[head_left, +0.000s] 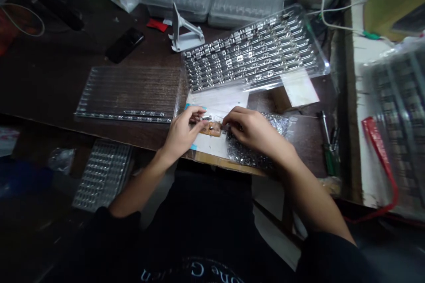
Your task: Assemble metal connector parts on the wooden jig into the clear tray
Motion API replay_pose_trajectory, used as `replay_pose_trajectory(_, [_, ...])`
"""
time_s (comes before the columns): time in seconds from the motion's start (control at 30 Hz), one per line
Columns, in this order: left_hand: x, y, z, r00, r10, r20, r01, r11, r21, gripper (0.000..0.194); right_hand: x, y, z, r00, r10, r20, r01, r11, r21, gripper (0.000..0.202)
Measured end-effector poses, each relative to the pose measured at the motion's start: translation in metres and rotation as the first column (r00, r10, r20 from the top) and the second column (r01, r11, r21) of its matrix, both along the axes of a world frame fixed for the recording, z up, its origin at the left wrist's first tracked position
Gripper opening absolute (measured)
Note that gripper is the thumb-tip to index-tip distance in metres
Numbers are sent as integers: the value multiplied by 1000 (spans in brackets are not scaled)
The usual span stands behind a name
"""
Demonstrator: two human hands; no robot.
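My left hand (pixel 184 129) pinches a small metal connector (pixel 206 118) between thumb and fingers. Just below it lies a small brown wooden block (pixel 211 129) with a round metal spot on top, and my left thumb reaches its left end. At the block's right end, my right hand (pixel 253 129) has its thumb and forefinger drawn together; whatever is between them is too small to make out. Under that hand spreads a clear bag of tiny shiny dark metal parts (pixel 244 152). A white board (pixel 217 146) with blue tape lies beneath the block.
To the left lies a clear ribbed tray (pixel 129 88) with connectors along its near rows. Behind, a tilted clear tray (pixel 320 59) carries many connectors. A white phone stand (pixel 187 37), a black phone (pixel 125 44), a small box (pixel 300 88) and a green-handled screwdriver (pixel 328 154) surround the work.
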State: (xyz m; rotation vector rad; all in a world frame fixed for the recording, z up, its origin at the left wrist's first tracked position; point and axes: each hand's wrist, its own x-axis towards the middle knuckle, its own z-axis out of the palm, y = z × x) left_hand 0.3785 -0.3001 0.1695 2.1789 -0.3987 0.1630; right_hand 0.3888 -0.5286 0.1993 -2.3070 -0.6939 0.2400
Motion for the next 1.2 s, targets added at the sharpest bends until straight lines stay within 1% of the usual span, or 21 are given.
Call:
replay_pose_trajectory(0.1, [-3, 6, -5, 998, -49, 36, 48, 999, 25, 12, 1, 1, -1, 1000, -1, -5, 1, 1000, 8, 29])
replay_pose_trajectory(0.23, [-4, 8, -4, 991, -111, 81, 107, 993, 49, 9, 2, 3, -4, 1000, 1, -2, -1, 1000, 20, 28])
replay_pose_trajectory(0.43, [-4, 7, -6, 985, -132, 110, 118, 985, 129, 7, 2, 5, -7, 1000, 1, 6, -1, 1000, 18, 26])
replay_pose_trajectory(0.6, [-3, 8, -9, 980, -148, 133, 133, 984, 117, 8, -3, 14, -6, 1000, -23, 11, 23, 1000, -18, 24])
replay_pose_trajectory(0.73, [-4, 8, -10, 976, -176, 130, 159, 978, 137, 8, -8, 25, -10, 998, -43, 50, 46, 996, -72, 20])
replay_pose_trajectory(0.77, [-4, 9, -9, 976, -167, 139, 149, 980, 131, 7, -9, 27, -12, 997, -48, 65, 54, 995, -81, 18])
replay_pose_trajectory(0.83, [-5, 10, -8, 981, -82, 178, 68, 994, 84, 8, -9, 29, -16, 993, -51, 104, 58, 996, -69, 16])
replay_pose_trajectory(0.9, [-6, 12, -7, 979, 31, 201, -41, 998, 48, 11, -9, 30, -18, 991, 0, 135, 3, 1000, -20, 15])
replay_pose_trajectory(0.93, [-8, 14, -8, 979, 59, 196, -73, 995, 66, 13, -9, 31, -18, 987, 50, 150, -49, 999, -7, 14])
replay_pose_trajectory(0.97, [-9, 16, -8, 982, 59, 179, -80, 991, 111, 13, -10, 32, -18, 980, 104, 172, -102, 995, -19, 15])
replay_pose_trajectory(1.03, [-12, 20, -9, 992, 11, 127, -40, 972, 232, 14, -13, 35, -17, 951, 193, 240, -166, 978, -127, 17])
replay_pose_trajectory(1.1, [-15, 23, -10, 996, -29, 87, 0, 948, 319, 15, -17, 38, -15, 916, 253, 310, -171, 948, -269, 20])
replay_pose_trajectory(1.17, [-16, 25, -10, 996, -47, 70, 20, 937, 349, 16, -20, 42, -13, 897, 288, 335, -170, 925, -341, 23])
replay_pose_trajectory(1.2, [-16, 25, -10, 996, -50, 67, 24, 937, 348, 16, -21, 43, -13, 899, 295, 323, -178, 921, -345, 23])
